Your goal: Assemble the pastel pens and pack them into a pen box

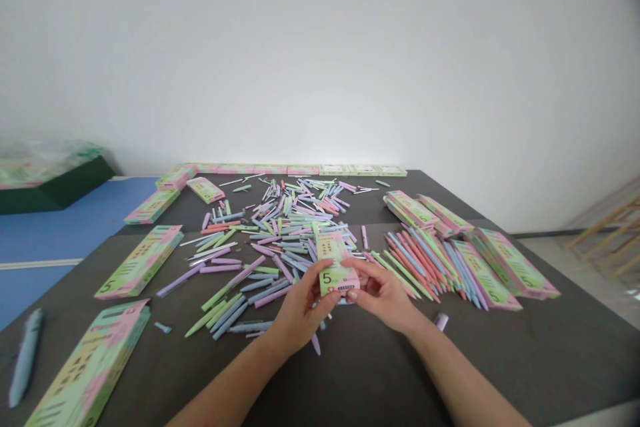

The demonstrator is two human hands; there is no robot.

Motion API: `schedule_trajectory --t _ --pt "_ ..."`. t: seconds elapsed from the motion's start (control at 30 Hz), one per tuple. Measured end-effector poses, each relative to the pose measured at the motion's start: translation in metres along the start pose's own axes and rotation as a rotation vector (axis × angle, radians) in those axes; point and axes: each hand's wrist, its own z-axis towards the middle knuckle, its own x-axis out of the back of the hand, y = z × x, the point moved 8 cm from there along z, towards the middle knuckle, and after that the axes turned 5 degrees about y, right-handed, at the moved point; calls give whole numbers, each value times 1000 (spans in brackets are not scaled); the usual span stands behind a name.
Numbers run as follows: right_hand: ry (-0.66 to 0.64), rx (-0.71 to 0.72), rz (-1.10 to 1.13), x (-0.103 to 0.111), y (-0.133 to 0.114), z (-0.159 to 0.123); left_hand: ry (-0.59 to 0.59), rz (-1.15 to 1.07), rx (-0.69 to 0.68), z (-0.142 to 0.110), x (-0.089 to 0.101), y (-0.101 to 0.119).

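Between both hands is a small green and pink pen box (334,255), printed with a 5 and held over the middle of the table. My left hand (303,301) grips its left side and near end, fingers closed. On the opposite side my right hand (383,290) pinches the near right corner. Whether the near flap is fastened, I cannot tell. Beyond and left of the box lies a loose heap of pastel pen parts (285,213) in blue, green, purple and white. To the right of my right hand, a fan of assembled-looking pens (425,260) lies in orange, green, blue and purple.
Several pen boxes (145,263) line the dark table's (360,373) left side, and more boxes (515,263) lie at right. A row of boxes (270,169) runs along the back edge. One blue pen (26,357) lies far left. A dark green bin (55,187) stands on a blue surface.
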Motion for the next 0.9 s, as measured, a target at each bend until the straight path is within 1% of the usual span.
schedule_trajectory --t 0.1,0.23,0.33,0.57,0.77,0.9 --pt "-2 2 26 3 -4 0 -63 -24 10 -1 -3 4" --pt "-29 -2 35 5 -7 0 -104 51 8 -3 -4 7" --pt "-37 9 40 4 -7 -1 -92 83 2 -3 -3 6" --pt "58 12 -63 8 0 -2 -61 163 -23 -4 -1 1" --pt "67 78 -136 6 -8 -1 -58 92 -14 -3 -3 3" --pt "27 87 -80 2 -12 -1 -41 32 -16 -2 -4 9"
